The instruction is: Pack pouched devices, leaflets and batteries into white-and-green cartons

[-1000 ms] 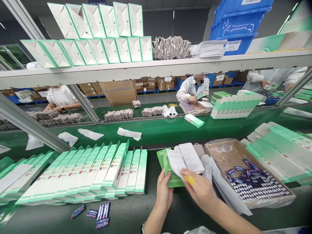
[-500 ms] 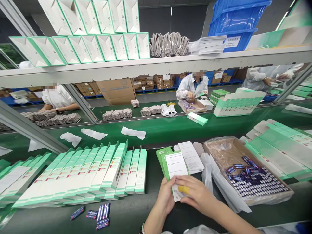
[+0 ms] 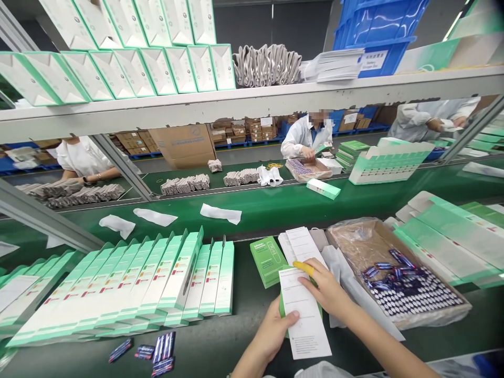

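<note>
My left hand (image 3: 275,325) grips a white printed leaflet (image 3: 309,325) together with a green booklet (image 3: 282,307) beneath it, its thumb pressed on the leaflet's left side. My right hand (image 3: 328,289), a yellow cover on one finger, has its fingers closed at the leaflet's upper right edge. Just beyond lies a stack of green booklets (image 3: 268,262), and beside that a pile of white leaflets (image 3: 297,239), partly hidden by my right hand.
Right of my hands sits a lined tray (image 3: 346,239) of batteries (image 3: 417,302). White-and-green boxes (image 3: 157,278) stand in a row at left, with several loose batteries (image 3: 163,346) in front. A loaded shelf (image 3: 177,107) spans above; co-workers sit across the green belt (image 3: 177,210).
The leaflet and booklet have come lower and nearer. My right hand has moved from the leaflet's lower part to its top edge, and the booklet stack shows more fully.
</note>
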### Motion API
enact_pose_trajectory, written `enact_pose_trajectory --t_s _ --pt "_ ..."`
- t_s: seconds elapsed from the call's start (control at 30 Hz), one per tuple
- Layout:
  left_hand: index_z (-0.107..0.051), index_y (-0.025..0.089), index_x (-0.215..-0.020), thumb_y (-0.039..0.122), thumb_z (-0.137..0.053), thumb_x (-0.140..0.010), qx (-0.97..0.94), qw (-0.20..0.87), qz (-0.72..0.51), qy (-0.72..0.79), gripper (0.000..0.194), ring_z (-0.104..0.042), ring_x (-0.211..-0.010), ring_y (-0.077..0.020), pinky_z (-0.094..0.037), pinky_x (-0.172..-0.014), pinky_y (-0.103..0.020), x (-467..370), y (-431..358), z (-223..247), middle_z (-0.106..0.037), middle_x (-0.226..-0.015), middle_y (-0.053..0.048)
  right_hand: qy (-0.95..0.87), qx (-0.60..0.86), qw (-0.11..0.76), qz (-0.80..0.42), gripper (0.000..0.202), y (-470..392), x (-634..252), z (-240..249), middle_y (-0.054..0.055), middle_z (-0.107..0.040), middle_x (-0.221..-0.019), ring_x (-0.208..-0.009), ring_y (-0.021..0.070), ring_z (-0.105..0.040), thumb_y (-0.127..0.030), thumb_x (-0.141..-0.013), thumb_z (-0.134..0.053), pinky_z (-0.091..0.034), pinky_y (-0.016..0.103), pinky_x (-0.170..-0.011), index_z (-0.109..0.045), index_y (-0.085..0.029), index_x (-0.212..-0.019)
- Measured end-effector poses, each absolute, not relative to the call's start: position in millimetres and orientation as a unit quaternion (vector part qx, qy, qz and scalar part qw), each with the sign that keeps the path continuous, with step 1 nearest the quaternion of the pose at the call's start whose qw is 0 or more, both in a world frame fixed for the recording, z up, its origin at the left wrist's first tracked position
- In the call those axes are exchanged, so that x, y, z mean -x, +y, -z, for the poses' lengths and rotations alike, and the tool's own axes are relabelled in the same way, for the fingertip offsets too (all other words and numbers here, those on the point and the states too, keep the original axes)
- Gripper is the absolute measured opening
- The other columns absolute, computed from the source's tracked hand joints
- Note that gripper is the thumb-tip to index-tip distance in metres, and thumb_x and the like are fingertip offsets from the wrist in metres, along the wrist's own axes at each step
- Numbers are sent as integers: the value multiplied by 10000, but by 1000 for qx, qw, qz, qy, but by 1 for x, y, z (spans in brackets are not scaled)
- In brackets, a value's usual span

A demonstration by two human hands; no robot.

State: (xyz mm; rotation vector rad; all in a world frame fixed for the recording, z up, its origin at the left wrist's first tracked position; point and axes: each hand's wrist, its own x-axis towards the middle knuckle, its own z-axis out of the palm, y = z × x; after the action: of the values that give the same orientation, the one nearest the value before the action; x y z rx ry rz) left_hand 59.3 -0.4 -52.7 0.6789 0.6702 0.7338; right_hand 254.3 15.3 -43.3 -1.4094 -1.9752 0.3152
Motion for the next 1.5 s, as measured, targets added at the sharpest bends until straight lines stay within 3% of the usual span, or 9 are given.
enact_pose_trajectory --t_s 0.3,0.47,0.63,0.73,0.87,0.97,1.1,1.3,1.5 --pt "-496 170 -1360 397 -727 -807 -241 816 -367 375 641 -662 -1040 -280 -510 -848 -325 -70 -3 53 -668 -1225 -127 -599 620 483 -155 121 19 -229 49 74 -557 -1015 -986 215 -572 -272 -947 -490 -471 374 -875 -578 -197 -984" --pt "-545 103 -1257 335 -818 -689 -219 820 -339 407 672 -708 -829 -276 -540 -778 -360 -68 1 52 -742 -994 -138 -566 586 534 -226 92 21 -214 42 53 -561 -1007 -984 194 -574 -223 -922 -483 -463 346 -897 -569 -212 -894" --pt "-561 103 -1197 292 -817 -680 -196 811 -352 424 607 -715 -822 -286 -549 -747 -368 -60 7 51 -746 -987 -150 -688 603 374 -155 276 49 -248 31 75 -584 -1178 -1151 169 -546 -171 -944 -352 -445 314 -997 -592 -211 -1075" --pt "-517 105 -1242 253 -780 -718 -172 808 -359 435 604 -717 -846 -293 -547 -750 -368 -53 9 49 -747 -976 -148 -690 673 257 -70 366 94 -308 25 130 -607 -1209 -1191 210 -538 -98 -903 -315 -402 385 -1046 -607 -156 -1115" --pt "-479 113 -1276 225 -702 -777 -157 803 -353 453 558 -721 -767 -274 -544 -705 -361 -44 7 48 -750 -917 -135 -710 687 136 -73 290 137 -368 29 169 -679 -1071 -1085 323 -601 -130 -757 -596 -382 538 -1017 -672 -131 -1036" --pt "-469 114 -1278 227 -673 -798 -138 809 -342 457 534 -724 -783 -280 -547 -731 -375 -41 4 48 -748 -916 -141 -739 667 72 -61 340 140 -374 40 147 -687 -1037 -1074 330 -602 -166 -676 -722 -308 560 -1067 -688 -150 -1014" --pt "-411 101 -1327 214 -656 -810 -115 811 -335 465 584 -725 -787 -287 -547 -747 -389 -41 3 50 -748 -895 -148 -754 655 50 -11 370 130 -367 50 157 -630 -1127 -1161 322 -537 -192 -728 -708 -226 525 -1122 -657 -154 -1092" --pt "-318 113 -1400 202 -633 -829 -124 821 -315 460 658 -724 -787 -280 -539 -757 -394 -41 1 55 -743 -948 -167 -756 648 92 5 381 120 -372 59 164 -586 -1180 -1188 331 -495 -169 -759 -659 -237 532 -1119 -609 -141 -1136" --pt "-363 106 -1369 202 -640 -821 -122 820 -319 460 621 -725 -796 -285 -542 -757 -391 -42 -2 55 -745 -942 -161 -741 640 197 -41 125 112 -375 70 111 -652 -1072 -1104 268 -576 -209 -831 -543 -295 484 -1112 -583 -181 -946"
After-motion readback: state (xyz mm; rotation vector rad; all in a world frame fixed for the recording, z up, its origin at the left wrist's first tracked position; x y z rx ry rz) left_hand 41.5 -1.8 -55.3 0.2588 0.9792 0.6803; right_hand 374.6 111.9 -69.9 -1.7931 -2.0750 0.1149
